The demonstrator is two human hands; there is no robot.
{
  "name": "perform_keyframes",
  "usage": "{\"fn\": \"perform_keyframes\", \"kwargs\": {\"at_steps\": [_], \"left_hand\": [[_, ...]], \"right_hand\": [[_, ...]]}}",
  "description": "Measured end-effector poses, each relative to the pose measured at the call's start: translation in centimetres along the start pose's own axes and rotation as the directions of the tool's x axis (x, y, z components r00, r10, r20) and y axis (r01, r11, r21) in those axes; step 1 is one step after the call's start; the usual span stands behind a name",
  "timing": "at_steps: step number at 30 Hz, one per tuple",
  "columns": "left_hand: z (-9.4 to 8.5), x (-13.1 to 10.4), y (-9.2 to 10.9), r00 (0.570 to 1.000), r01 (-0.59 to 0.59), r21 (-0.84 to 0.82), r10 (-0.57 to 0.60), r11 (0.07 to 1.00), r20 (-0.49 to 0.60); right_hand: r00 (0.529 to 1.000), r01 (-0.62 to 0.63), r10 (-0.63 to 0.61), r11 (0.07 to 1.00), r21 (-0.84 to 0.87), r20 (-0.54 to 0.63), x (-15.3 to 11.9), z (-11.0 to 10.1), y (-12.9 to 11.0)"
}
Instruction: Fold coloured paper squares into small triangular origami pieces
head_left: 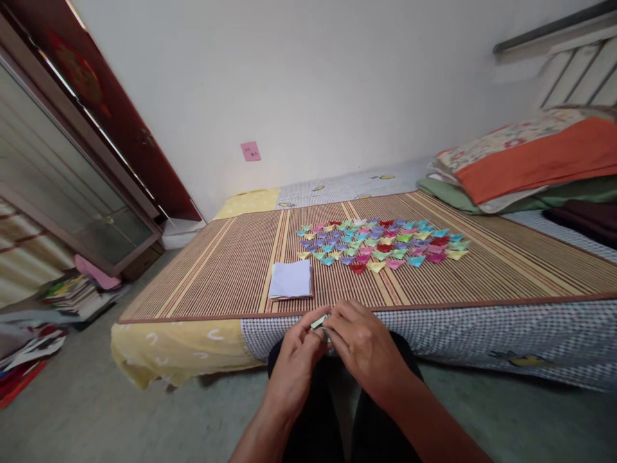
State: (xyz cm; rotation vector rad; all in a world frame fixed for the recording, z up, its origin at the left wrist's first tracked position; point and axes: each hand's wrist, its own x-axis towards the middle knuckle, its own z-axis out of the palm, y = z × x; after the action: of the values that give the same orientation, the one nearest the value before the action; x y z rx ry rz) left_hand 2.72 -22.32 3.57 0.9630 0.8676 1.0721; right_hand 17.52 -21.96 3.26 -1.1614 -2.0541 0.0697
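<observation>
Between my two hands, just in front of the bed's near edge, is a small piece of folded pale green paper (319,321). My left hand (299,350) grips it from the left, thumb and fingers pinched. From the right, the bent fingers of my right hand (359,337) pinch the same paper and cover part of it. Beyond my hands lies a stack of square paper sheets (290,280), a pale lilac one on top. To its right, several rows of small folded paper shapes (380,247) in many colours spread over the mat.
A striped bamboo mat (216,263) covers the bed. Folded bedding (535,161) is piled at the right. A pink note (250,151) is stuck to the wall. At the left stand a glass-fronted cabinet (72,161) and a pile of books (72,294).
</observation>
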Motion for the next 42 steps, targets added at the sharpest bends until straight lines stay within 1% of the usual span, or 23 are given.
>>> {"fn": "perform_keyframes", "kwargs": {"at_steps": [4, 9, 12, 14, 17, 20, 24, 27, 32, 37, 39, 42], "left_hand": [[0.1, 0.1, -0.3, 1.000, -0.002, -0.005, 0.002, 1.000, -0.018], [0.5, 0.1, 0.0, 0.999, -0.027, -0.019, 0.027, 0.999, 0.023], [0.7, 0.2, 0.1, 0.998, -0.038, -0.022, 0.039, 0.999, 0.043], [0.7, 0.3, -0.1, 0.999, -0.023, -0.036, 0.024, 0.999, 0.033], [0.6, 0.5, -0.3, 1.000, 0.008, -0.078, -0.010, 0.997, -0.016], [0.5, 0.7, -0.5, 0.999, 0.000, -0.102, -0.004, 0.995, -0.040], [0.4, 0.7, -0.7, 0.999, 0.000, -0.108, -0.004, 0.994, -0.032], [0.2, 0.8, -0.7, 0.999, -0.018, -0.093, 0.015, 0.996, -0.037], [0.1, 1.0, -0.9, 0.997, -0.051, -0.074, 0.047, 0.996, -0.066], [0.3, 1.2, -1.0, 0.987, -0.073, -0.033, 0.067, 0.997, -0.149], [0.4, 1.2, -1.1, 0.981, -0.087, -0.037, 0.079, 0.996, -0.175], [0.4, 1.2, -1.2, 0.980, -0.093, -0.051, 0.083, 0.994, -0.180]], "right_hand": [[0.999, 0.024, -0.025, 1.000, -0.015, -0.038, 0.0, 0.2, 0.1], [0.997, 0.030, -0.031, 0.999, -0.019, -0.065, -0.1, 0.3, 0.0], [0.998, 0.018, -0.019, 1.000, -0.011, -0.055, 0.0, 0.4, 0.0], [1.000, -0.008, 0.009, 1.000, 0.030, -0.024, 0.2, 0.4, 0.0], [0.996, -0.094, 0.094, 0.987, 0.129, 0.004, 0.4, 0.3, 0.0], [0.984, -0.175, 0.176, 0.963, 0.204, 0.014, 0.5, 0.1, 0.0], [0.978, -0.208, 0.205, 0.944, 0.256, 0.037, 0.2, -0.3, -0.1], [0.979, -0.200, 0.204, 0.938, 0.284, 0.016, 0.0, -0.4, -0.1], [0.985, -0.143, 0.161, 0.964, 0.225, -0.062, -0.1, -0.3, 0.0], [0.989, -0.081, 0.090, 0.993, 0.081, -0.120, 0.1, -0.1, 0.0], [0.987, -0.066, 0.070, 0.997, 0.031, -0.145, 0.1, 0.0, 0.0], [0.985, -0.061, 0.061, 0.998, 0.003, -0.163, 0.0, 0.0, 0.1]]}}
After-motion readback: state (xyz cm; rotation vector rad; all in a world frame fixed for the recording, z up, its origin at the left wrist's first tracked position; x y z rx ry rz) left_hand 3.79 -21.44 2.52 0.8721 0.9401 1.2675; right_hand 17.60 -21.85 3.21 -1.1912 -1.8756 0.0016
